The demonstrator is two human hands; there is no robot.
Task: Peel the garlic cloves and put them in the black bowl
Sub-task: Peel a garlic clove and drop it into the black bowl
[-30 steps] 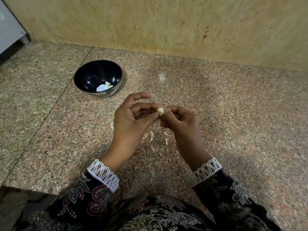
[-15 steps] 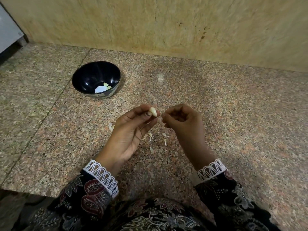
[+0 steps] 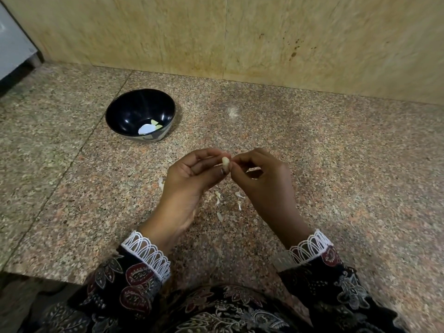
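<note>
A small pale garlic clove (image 3: pixel 225 161) is pinched between the thumb and fingers of my left hand (image 3: pixel 189 179), held above the counter. My right hand (image 3: pixel 262 181) meets it from the right, its fingertips pinching at the clove's side. The black bowl (image 3: pixel 125 111) stands on the counter up and to the left of my hands, with two peeled cloves (image 3: pixel 155 124) and a pale patch at its bottom.
Several scraps of garlic skin (image 3: pixel 218 196) lie on the speckled granite counter (image 3: pixel 336 164) under my hands. A beige stone wall (image 3: pixel 264 39) closes the back. A grey appliance edge (image 3: pixel 12 49) stands at the far left. The counter's front edge runs below my left sleeve.
Half a second ago my hands were slightly apart, the clove at my left fingertips. My right hand has come back against the clove, and my left has turned it more upright.
</note>
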